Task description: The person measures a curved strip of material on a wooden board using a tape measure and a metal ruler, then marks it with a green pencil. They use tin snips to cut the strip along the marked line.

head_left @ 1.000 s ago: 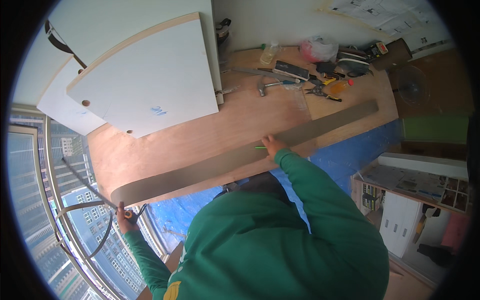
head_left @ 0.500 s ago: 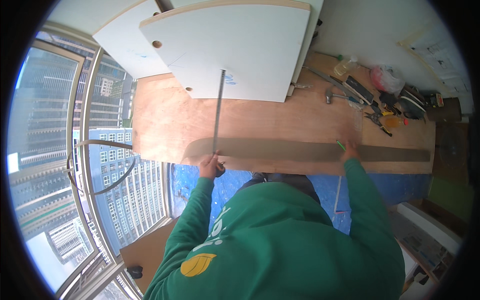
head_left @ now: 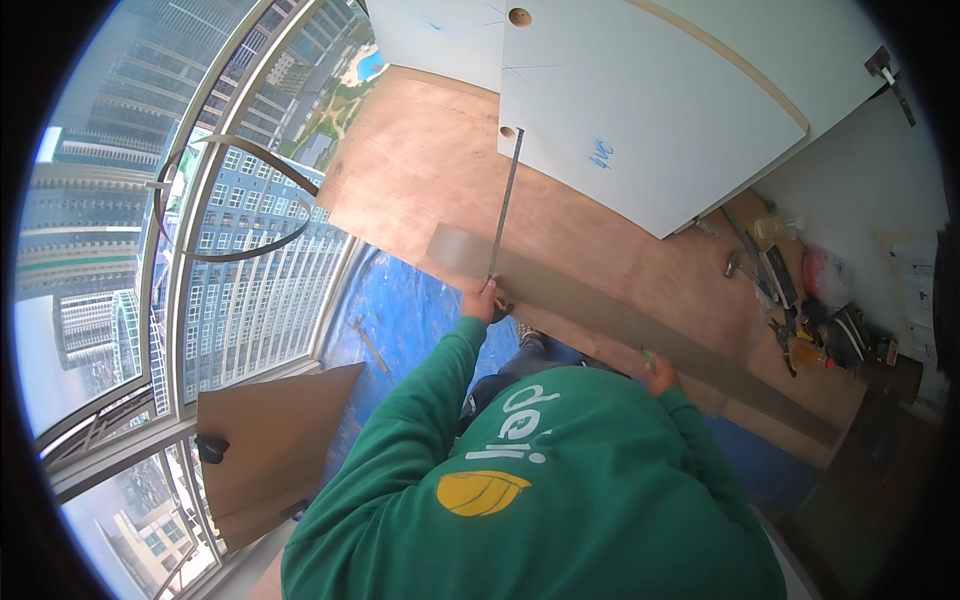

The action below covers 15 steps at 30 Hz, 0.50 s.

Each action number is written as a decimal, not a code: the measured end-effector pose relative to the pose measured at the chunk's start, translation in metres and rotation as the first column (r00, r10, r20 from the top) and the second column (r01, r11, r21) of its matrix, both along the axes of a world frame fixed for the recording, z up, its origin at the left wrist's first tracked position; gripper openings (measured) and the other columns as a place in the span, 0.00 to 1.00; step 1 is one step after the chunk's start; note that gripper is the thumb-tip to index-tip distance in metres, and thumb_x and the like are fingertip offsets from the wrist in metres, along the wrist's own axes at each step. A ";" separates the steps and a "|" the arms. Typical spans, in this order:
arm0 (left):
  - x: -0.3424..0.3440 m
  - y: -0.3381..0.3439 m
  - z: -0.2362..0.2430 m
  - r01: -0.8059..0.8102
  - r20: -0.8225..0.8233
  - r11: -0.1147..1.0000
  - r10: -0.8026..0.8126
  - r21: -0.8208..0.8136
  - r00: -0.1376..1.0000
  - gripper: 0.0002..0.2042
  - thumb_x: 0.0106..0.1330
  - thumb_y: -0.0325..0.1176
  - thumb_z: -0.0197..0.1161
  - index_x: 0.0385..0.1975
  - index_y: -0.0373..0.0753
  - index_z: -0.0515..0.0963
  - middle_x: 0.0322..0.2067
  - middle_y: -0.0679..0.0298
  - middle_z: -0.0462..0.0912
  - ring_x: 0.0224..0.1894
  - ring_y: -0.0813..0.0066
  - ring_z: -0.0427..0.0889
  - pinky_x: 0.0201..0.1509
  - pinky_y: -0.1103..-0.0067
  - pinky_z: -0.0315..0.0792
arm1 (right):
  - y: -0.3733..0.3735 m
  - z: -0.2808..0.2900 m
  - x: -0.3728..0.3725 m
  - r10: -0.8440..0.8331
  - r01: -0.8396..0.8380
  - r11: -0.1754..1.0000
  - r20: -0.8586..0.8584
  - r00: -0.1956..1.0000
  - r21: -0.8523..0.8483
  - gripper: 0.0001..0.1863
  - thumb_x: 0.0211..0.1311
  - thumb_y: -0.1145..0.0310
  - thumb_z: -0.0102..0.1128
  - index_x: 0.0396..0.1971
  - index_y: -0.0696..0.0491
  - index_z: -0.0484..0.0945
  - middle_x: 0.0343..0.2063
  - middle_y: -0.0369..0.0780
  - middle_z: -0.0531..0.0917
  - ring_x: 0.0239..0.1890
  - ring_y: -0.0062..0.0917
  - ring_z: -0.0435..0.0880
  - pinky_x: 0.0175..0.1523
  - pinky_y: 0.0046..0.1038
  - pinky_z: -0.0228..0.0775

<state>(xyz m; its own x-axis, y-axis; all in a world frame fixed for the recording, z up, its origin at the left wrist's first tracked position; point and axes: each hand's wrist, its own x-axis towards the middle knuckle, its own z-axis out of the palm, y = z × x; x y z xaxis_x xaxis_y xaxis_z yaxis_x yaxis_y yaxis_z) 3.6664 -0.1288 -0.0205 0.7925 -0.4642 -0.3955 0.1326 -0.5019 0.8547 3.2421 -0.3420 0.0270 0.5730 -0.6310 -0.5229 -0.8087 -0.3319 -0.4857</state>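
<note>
the left hand (head_left: 479,300) wraps its grip around a tape measure (head_left: 502,310), the blade (head_left: 507,200) extending toward 12 o'clock across a long grey-brown strip (head_left: 600,312) to a white panel's (head_left: 650,120) corner. at its 4 o'clock, the right hand (head_left: 661,375) pinches a slim green pen (head_left: 648,358) beside the strip, which slants from 10 to 4 o'clock on the wooden table (head_left: 430,150).

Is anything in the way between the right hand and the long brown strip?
Nothing visible blocks the right hand from the strip; there is only the green pen it holds. The tape in the left hand crosses the strip farther left.
</note>
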 end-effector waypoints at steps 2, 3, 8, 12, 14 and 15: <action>0.016 0.018 -0.006 -0.079 -0.004 0.997 0.079 0.006 0.997 0.15 0.75 0.39 0.58 0.53 0.39 0.85 0.46 0.57 0.88 0.49 0.70 0.84 0.57 0.75 0.75 | 0.004 0.021 0.017 -0.013 0.016 0.999 -0.068 0.998 0.049 0.22 0.74 0.65 0.51 0.63 0.54 0.75 0.62 0.49 0.76 0.62 0.48 0.75 0.68 0.41 0.67; 0.021 0.020 -0.007 -0.085 0.013 0.996 0.085 0.007 0.996 0.16 0.75 0.39 0.58 0.54 0.40 0.84 0.47 0.55 0.87 0.50 0.67 0.84 0.57 0.73 0.75 | 0.002 0.023 0.017 -0.019 0.023 0.998 -0.078 0.997 0.052 0.22 0.74 0.64 0.51 0.63 0.54 0.75 0.62 0.49 0.77 0.62 0.47 0.75 0.68 0.41 0.68; 0.041 0.032 -0.016 -0.238 -0.029 0.970 0.238 -0.036 0.971 0.18 0.74 0.43 0.57 0.56 0.43 0.83 0.48 0.51 0.87 0.50 0.61 0.86 0.57 0.69 0.75 | -0.008 0.028 0.027 -0.061 0.065 0.998 -0.123 0.991 0.025 0.22 0.74 0.62 0.52 0.63 0.54 0.76 0.61 0.50 0.78 0.62 0.48 0.76 0.66 0.43 0.68; 0.033 0.010 0.004 -0.287 -0.094 0.957 0.290 0.048 0.952 0.18 0.73 0.44 0.57 0.54 0.41 0.84 0.46 0.48 0.87 0.50 0.55 0.86 0.57 0.67 0.75 | -0.021 0.009 0.012 -0.057 0.062 0.998 -0.155 0.986 0.029 0.22 0.73 0.59 0.55 0.62 0.53 0.77 0.57 0.52 0.81 0.59 0.49 0.79 0.65 0.43 0.70; 0.043 0.013 -0.017 -0.309 -0.034 0.948 0.312 0.074 0.950 0.18 0.73 0.44 0.59 0.51 0.39 0.85 0.42 0.52 0.89 0.46 0.64 0.86 0.55 0.72 0.76 | -0.023 0.006 0.018 -0.055 0.063 0.996 -0.128 0.990 0.064 0.23 0.72 0.58 0.56 0.61 0.52 0.78 0.55 0.52 0.82 0.57 0.50 0.80 0.63 0.42 0.71; 0.050 0.013 -0.021 -0.317 -0.003 0.944 0.318 0.087 0.948 0.17 0.72 0.44 0.60 0.50 0.39 0.86 0.40 0.54 0.90 0.45 0.69 0.87 0.54 0.74 0.76 | -0.022 0.007 0.022 -0.044 0.052 0.996 -0.104 0.994 0.068 0.22 0.72 0.58 0.56 0.61 0.52 0.78 0.54 0.52 0.83 0.57 0.49 0.81 0.63 0.42 0.72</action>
